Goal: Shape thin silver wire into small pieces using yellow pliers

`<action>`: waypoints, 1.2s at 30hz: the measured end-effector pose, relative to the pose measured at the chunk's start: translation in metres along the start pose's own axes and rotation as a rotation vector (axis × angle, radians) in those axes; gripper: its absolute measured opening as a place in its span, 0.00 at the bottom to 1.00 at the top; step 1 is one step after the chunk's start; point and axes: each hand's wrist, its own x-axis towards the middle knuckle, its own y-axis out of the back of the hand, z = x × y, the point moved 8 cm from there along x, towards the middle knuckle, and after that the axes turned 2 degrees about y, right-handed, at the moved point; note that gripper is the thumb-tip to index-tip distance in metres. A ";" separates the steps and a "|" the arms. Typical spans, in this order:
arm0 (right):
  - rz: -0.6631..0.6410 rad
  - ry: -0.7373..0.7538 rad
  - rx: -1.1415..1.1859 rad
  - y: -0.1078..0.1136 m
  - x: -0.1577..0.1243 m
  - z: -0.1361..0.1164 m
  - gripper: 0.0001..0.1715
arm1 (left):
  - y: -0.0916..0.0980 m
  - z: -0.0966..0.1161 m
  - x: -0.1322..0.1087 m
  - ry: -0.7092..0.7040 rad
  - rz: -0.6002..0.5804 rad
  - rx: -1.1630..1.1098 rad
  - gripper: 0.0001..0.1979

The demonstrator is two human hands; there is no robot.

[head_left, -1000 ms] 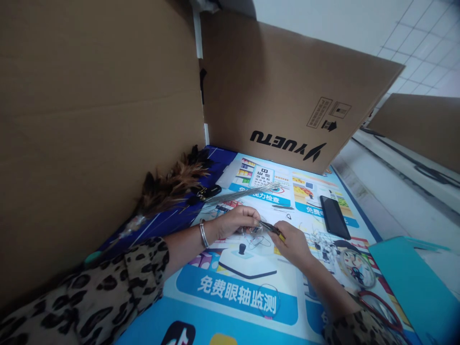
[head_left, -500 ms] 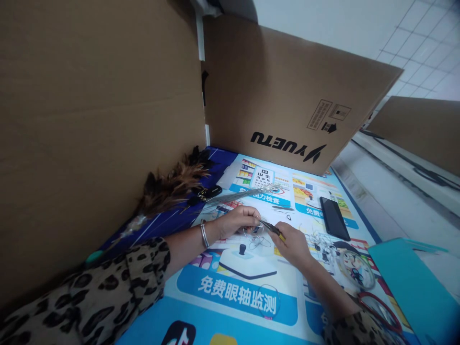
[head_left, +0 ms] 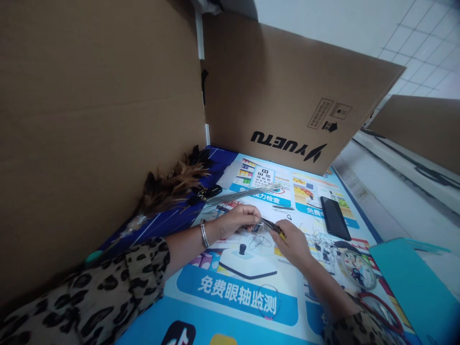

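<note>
My left hand (head_left: 240,220) is closed in a pinch on a thin bent wire (head_left: 261,231), which loops below the fingertips. A silver bangle (head_left: 204,235) circles that wrist. In my closed right hand (head_left: 293,242) is a pair of pliers (head_left: 272,226) with yellow on the handles. Their dark jaws point left and meet the wire close to my left fingertips; whether the jaws grip it is too small to tell. Just behind my hands, a bundle of straight wires (head_left: 244,193) lies across the printed table cover, with a small dark loop (head_left: 289,217) nearby.
Tall cardboard panels (head_left: 287,91) stand at the left and back. A feather duster (head_left: 172,182) lies along the left. To the right are a black phone (head_left: 335,218), a tangle of wire pieces (head_left: 323,244), a clear tape roll (head_left: 357,269), a red ring (head_left: 381,311) and a teal folder (head_left: 413,287).
The pliers have turned slightly at the wire, and the wire below my left fingers has shifted a little. Both hands stay in nearly the same place.
</note>
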 end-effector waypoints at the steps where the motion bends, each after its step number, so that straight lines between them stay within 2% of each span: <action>1: 0.002 0.003 0.005 0.000 0.000 -0.001 0.15 | 0.000 0.000 0.000 0.003 0.005 0.000 0.10; 7: 0.016 0.003 0.031 0.004 0.000 -0.001 0.16 | 0.000 0.000 0.000 0.017 0.025 0.023 0.11; 16: 0.001 -0.049 0.028 0.001 -0.001 0.006 0.16 | -0.002 0.002 0.000 0.014 -0.015 0.069 0.10; 36: -0.014 -0.031 0.042 0.000 0.000 0.003 0.15 | -0.001 0.005 -0.001 -0.015 0.015 0.046 0.10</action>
